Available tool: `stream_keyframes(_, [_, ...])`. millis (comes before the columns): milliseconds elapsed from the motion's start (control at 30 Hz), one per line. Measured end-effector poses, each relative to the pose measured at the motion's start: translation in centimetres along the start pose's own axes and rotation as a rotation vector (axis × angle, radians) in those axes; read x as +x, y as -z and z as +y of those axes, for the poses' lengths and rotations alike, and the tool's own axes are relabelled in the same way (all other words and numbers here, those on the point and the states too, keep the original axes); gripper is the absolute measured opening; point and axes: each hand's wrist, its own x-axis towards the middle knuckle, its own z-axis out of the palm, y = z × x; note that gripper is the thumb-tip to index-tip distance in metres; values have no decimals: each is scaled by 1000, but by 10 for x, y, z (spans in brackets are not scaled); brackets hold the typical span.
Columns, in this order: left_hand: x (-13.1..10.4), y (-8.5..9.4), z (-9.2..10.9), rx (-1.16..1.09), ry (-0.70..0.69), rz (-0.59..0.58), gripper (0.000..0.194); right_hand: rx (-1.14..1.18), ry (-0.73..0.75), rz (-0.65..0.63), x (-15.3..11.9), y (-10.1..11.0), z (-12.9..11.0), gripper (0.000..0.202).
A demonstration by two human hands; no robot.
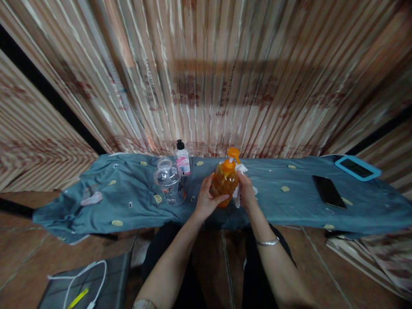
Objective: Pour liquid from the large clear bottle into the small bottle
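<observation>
An amber pump bottle (223, 182) with an orange pump top stands upright, slightly tilted, in front of me. My left hand (206, 199) is wrapped around its left side, thumb across the front. My right hand (246, 189) is closed on a white tissue (237, 195) against the bottle's right side. To the left are a clear plastic bottle (170, 184) without a cap and a smaller clear bottle (183, 159) with a black cap and pink label.
A teal patterned cloth (273, 210) covers the narrow table. On the right lie a black phone (328, 192) and a blue-framed tablet (358, 168). A crumpled tissue (92, 198) is at the left. A dark stool (112, 274) with a white cable (103, 274) stands lower left.
</observation>
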Motion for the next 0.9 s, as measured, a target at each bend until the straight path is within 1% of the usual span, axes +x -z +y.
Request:
stream_keyframes(67, [0, 0, 2, -58, 43, 18, 87, -21, -23, -16, -2, 0, 12, 33])
stream_keyframes(167, [0, 1, 5, -96, 56, 3, 76, -39, -43, -21, -5, 1, 21, 30])
stream_keyframes(233, [0, 3, 5, -112, 49, -30, 69, -31, -36, -6, -5, 3, 15, 32])
stream_keyframes(300, [1, 4, 5, -115, 30, -46, 67, -15, -3, 21, -6, 4, 2, 35])
stream_keyframes(400, [0, 2, 5, -46, -25, -42, 70, 0, 55, 39, -5, 1, -14, 41])
stream_keyframes(467, [-1, -2, 5, 7, -51, -31, 77, 4, 58, 5, -5, -4, -16, 46])
stream_keyframes(533, [-2, -7, 6, 36, -48, 6, 83, 2, 30, -41, -3, -8, -9, 52])
stream_keyframes(633, [-3, -13, 6, 41, -27, 59, 78, -10, -35, -82, 1, -8, 10, 56])
stream_keyframes(767, [-2, -16, 6, 21, -11, 66, 73, -39, -92, -72, 1, -1, 31, 41])
stream_keyframes(833, [-1, -15, 7, 10, -10, 66, 72, -43, -108, -69, -1, 1, 33, 42])
stream_keyframes(900, [0, -13, 9, -7, -14, 55, 72, -42, -104, -63, -3, 2, 28, 49])
